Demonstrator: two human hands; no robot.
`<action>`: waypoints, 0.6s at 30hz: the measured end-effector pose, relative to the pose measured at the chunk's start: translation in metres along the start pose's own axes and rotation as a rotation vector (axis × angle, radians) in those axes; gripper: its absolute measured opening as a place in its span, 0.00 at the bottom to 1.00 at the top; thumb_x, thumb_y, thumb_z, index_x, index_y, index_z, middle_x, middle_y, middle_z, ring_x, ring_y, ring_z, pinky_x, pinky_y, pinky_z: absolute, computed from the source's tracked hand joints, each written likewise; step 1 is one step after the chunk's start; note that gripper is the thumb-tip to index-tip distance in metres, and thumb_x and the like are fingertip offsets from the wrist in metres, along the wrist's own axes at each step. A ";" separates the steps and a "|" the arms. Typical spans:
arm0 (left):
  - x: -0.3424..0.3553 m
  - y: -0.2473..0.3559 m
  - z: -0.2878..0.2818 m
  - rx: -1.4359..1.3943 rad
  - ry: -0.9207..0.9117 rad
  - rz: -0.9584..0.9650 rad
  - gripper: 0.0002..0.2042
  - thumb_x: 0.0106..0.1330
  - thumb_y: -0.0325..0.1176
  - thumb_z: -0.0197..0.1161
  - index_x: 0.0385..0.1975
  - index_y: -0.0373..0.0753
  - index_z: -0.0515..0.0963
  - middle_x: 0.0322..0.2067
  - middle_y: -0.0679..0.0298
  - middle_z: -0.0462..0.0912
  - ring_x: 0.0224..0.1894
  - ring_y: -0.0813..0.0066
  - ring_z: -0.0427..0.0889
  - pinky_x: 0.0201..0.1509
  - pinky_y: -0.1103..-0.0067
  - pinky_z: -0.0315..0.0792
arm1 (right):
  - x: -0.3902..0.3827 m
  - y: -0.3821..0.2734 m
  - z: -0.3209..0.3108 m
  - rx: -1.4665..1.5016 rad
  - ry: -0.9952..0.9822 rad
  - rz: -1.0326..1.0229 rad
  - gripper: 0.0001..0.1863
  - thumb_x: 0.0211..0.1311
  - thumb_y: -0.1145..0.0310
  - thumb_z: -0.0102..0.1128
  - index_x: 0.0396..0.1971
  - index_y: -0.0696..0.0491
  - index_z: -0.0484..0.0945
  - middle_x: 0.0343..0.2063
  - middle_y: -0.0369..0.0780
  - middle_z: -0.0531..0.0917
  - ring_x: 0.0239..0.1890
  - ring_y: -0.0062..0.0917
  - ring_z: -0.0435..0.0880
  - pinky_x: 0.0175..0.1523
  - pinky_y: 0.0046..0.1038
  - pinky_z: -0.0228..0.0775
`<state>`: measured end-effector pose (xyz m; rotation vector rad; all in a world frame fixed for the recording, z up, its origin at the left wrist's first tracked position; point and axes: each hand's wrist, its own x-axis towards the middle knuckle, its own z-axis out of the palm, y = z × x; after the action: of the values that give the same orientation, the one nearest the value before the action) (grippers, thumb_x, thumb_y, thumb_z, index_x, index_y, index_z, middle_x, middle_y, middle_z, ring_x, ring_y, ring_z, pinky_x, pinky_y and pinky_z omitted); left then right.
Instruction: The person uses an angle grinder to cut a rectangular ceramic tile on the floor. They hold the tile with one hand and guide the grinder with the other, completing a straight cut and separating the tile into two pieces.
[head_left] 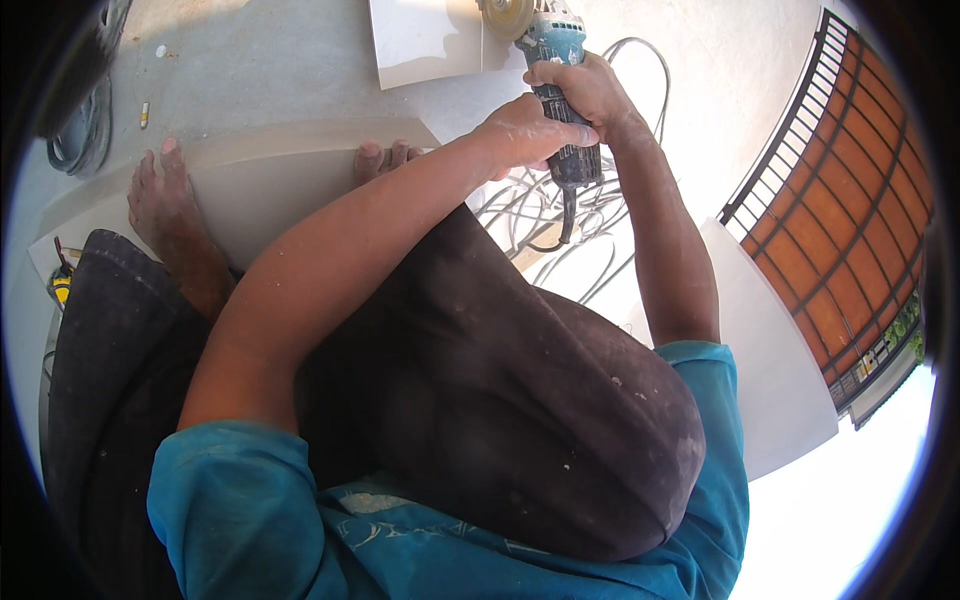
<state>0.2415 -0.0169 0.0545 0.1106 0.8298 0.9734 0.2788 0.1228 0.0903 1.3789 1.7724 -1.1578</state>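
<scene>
A teal and black angle grinder (555,35) points away from me, its gold-coloured disc (505,15) beside a pale board or tile piece (420,35) at the top. My left hand (530,135) is closed round the black lower body of the grinder, thumb lying across it. Just above, my right hand (590,100) grips the tool near its teal section, thumb over the top. The grinder's cord hangs down toward loose loops of cable (610,215). My bare feet (170,220) rest on or beside a long pale tile or board (265,190) under my bent legs.
A yellow tape measure (59,288) lies at the left edge, a small yellow-and-white stick (145,115) on the concrete floor (250,60), and dark coiled cable (85,135) upper left. On the right, another pale sheet (770,380) leans near an orange and black barred gate (850,200).
</scene>
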 end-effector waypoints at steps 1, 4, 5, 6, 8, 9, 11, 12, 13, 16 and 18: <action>0.000 -0.001 0.000 -0.005 -0.007 0.006 0.26 0.71 0.47 0.67 0.63 0.40 0.74 0.59 0.60 0.83 0.64 0.65 0.81 0.71 0.60 0.73 | -0.001 0.000 0.000 -0.003 -0.003 0.013 0.20 0.50 0.61 0.70 0.41 0.59 0.87 0.32 0.43 0.88 0.32 0.28 0.87 0.41 0.33 0.80; 0.001 -0.002 0.000 0.011 -0.011 -0.003 0.26 0.71 0.47 0.67 0.63 0.40 0.75 0.58 0.61 0.83 0.64 0.64 0.81 0.71 0.59 0.72 | -0.002 0.001 0.000 -0.025 -0.001 -0.003 0.20 0.51 0.60 0.70 0.40 0.59 0.87 0.32 0.42 0.88 0.31 0.26 0.87 0.39 0.31 0.81; 0.001 -0.002 0.000 0.007 -0.008 0.004 0.26 0.71 0.47 0.67 0.63 0.39 0.75 0.58 0.61 0.83 0.63 0.64 0.81 0.71 0.59 0.72 | -0.001 0.001 0.000 -0.038 -0.001 -0.022 0.19 0.51 0.60 0.69 0.39 0.59 0.87 0.31 0.42 0.88 0.29 0.25 0.87 0.38 0.29 0.81; 0.001 -0.001 -0.001 0.004 -0.003 0.005 0.26 0.71 0.47 0.68 0.63 0.39 0.75 0.58 0.60 0.84 0.63 0.64 0.81 0.71 0.60 0.73 | -0.001 0.001 0.000 -0.030 0.002 -0.017 0.19 0.51 0.61 0.69 0.39 0.59 0.87 0.31 0.42 0.88 0.29 0.25 0.87 0.38 0.29 0.81; -0.001 0.002 -0.002 0.007 0.009 -0.003 0.26 0.70 0.47 0.68 0.63 0.39 0.75 0.57 0.60 0.84 0.62 0.64 0.82 0.71 0.61 0.73 | 0.001 0.001 0.000 -0.025 0.012 -0.020 0.18 0.51 0.61 0.69 0.38 0.59 0.87 0.30 0.42 0.88 0.29 0.25 0.87 0.38 0.30 0.81; -0.001 0.003 -0.002 0.017 0.016 -0.010 0.27 0.70 0.47 0.69 0.62 0.39 0.75 0.57 0.60 0.84 0.62 0.63 0.82 0.71 0.62 0.73 | 0.002 0.001 0.001 -0.015 0.011 -0.025 0.18 0.51 0.62 0.69 0.38 0.59 0.87 0.30 0.41 0.88 0.29 0.24 0.87 0.38 0.29 0.81; -0.003 0.006 -0.003 0.025 0.020 -0.012 0.27 0.69 0.47 0.69 0.62 0.38 0.75 0.57 0.60 0.84 0.61 0.63 0.83 0.71 0.63 0.73 | 0.004 0.001 0.001 -0.018 0.019 -0.025 0.18 0.51 0.62 0.69 0.38 0.59 0.87 0.29 0.41 0.87 0.29 0.24 0.87 0.37 0.29 0.81; -0.004 0.007 -0.004 0.025 0.017 -0.005 0.27 0.69 0.47 0.69 0.62 0.38 0.75 0.57 0.59 0.84 0.61 0.63 0.83 0.71 0.64 0.73 | 0.004 0.001 0.000 -0.005 0.007 -0.031 0.18 0.51 0.62 0.69 0.38 0.60 0.87 0.29 0.41 0.87 0.28 0.24 0.87 0.37 0.29 0.81; -0.006 0.008 -0.005 0.024 0.015 -0.004 0.27 0.69 0.48 0.69 0.62 0.38 0.75 0.57 0.59 0.84 0.61 0.63 0.83 0.71 0.64 0.74 | 0.005 0.000 0.000 -0.002 0.005 -0.028 0.18 0.51 0.63 0.69 0.38 0.60 0.87 0.29 0.41 0.87 0.28 0.24 0.87 0.37 0.28 0.81; -0.008 0.011 -0.006 0.028 0.017 0.014 0.27 0.69 0.48 0.69 0.62 0.37 0.75 0.57 0.59 0.84 0.62 0.62 0.82 0.72 0.64 0.73 | 0.005 -0.003 0.000 0.017 -0.009 0.025 0.20 0.50 0.61 0.70 0.40 0.59 0.87 0.32 0.43 0.87 0.33 0.28 0.87 0.40 0.32 0.80; -0.009 0.012 -0.005 0.030 0.025 0.001 0.27 0.69 0.48 0.69 0.62 0.37 0.75 0.57 0.59 0.84 0.62 0.63 0.82 0.71 0.65 0.73 | 0.005 -0.004 0.000 0.031 -0.013 0.061 0.21 0.49 0.61 0.70 0.41 0.59 0.87 0.34 0.43 0.88 0.35 0.30 0.87 0.41 0.34 0.80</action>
<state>0.2277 -0.0180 0.0611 0.1246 0.8674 0.9649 0.2737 0.1249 0.0875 1.4303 1.6981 -1.1639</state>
